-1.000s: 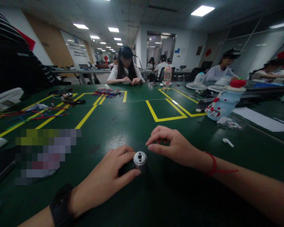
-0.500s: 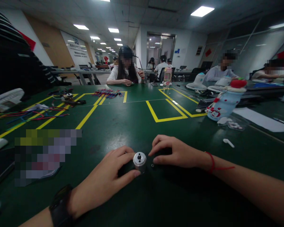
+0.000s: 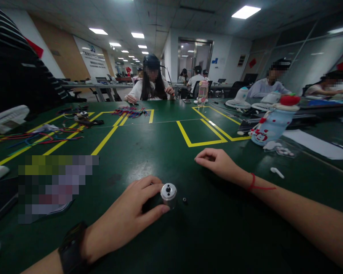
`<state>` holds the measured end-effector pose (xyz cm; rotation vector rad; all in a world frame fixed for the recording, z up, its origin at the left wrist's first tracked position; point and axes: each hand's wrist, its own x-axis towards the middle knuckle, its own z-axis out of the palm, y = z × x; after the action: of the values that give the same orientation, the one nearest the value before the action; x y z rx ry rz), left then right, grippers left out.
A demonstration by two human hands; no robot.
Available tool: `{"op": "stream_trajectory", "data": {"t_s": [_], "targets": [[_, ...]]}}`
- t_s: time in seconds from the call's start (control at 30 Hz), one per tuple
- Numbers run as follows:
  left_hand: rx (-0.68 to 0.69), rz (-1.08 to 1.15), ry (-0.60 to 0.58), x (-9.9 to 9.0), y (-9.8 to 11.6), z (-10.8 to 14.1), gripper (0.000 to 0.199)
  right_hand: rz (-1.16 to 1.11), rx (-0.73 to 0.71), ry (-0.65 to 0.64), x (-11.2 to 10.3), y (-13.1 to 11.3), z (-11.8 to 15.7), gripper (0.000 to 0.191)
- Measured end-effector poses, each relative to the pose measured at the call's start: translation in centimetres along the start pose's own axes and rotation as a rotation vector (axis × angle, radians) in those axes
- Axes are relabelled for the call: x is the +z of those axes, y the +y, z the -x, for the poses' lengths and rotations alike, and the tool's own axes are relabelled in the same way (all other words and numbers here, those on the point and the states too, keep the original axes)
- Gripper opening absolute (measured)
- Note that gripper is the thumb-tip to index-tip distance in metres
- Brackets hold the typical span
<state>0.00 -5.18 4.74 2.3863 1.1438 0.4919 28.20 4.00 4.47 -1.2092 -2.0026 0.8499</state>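
My left hand [image 3: 137, 205] grips a silver metal cylinder [image 3: 169, 198] between thumb and fingers. The cylinder stands upright on the green table [image 3: 148, 152], and its round top shows a centre hole with smaller dark holes beside it. A tiny metal ring-like part [image 3: 184, 199] lies just right of the cylinder, apart from both hands. Farther off to the right, my right hand [image 3: 215, 161] hovers low over the table or rests on it; I cannot tell which. Its thumb and fingertips are pinched together, and whatever is between them is too small to name.
A blue bottle [image 3: 274, 123] stands at the right, near a white earbud [image 3: 277, 172] and white paper [image 3: 320, 144]. Wires [image 3: 42, 139] and a wire bundle [image 3: 130, 111] lie at the left and far side. A co-worker [image 3: 151, 85] sits opposite.
My right hand has moved away from the cylinder, forward and to the right, with its fingers closing into a pinch. My left hand and the cylinder have stayed in place.
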Motion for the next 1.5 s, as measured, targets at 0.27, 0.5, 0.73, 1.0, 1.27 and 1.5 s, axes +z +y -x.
{"op": "stream_trajectory", "data": {"t_s": [0.27, 0.5, 0.73, 1.0, 1.27, 1.5], "targets": [[-0.005, -0.007, 0.003, 0.1, -0.6, -0.7, 0.016, 0.173, -0.395, -0.376, 2.7, -3.9, 2.0, 0.014], [-0.004, -0.009, 0.018, 0.3, -0.3, -0.9, 0.02, -0.061, -0.37, -0.09, 3.7, -6.4, 2.2, 0.015], [0.008, -0.019, 0.022, 0.4, -0.4, -1.1, 0.022, -0.053, -0.307, -0.159, 4.2, -7.2, 2.6, 0.018], [-0.007, -0.028, 0.017, 0.5, -0.3, -0.9, 0.019, -0.102, -0.291, -0.112, 2.8, -6.6, 2.3, 0.023], [-0.012, -0.009, 0.0, 0.8, 0.5, 0.0, 0.017, -0.228, 0.099, 0.249, 0.4, 0.4, -0.2, 0.028], [-0.012, -0.004, -0.012, 0.4, 0.7, 0.3, 0.014, -0.207, 0.114, 0.233, 0.6, 1.3, -0.6, 0.036]]}}
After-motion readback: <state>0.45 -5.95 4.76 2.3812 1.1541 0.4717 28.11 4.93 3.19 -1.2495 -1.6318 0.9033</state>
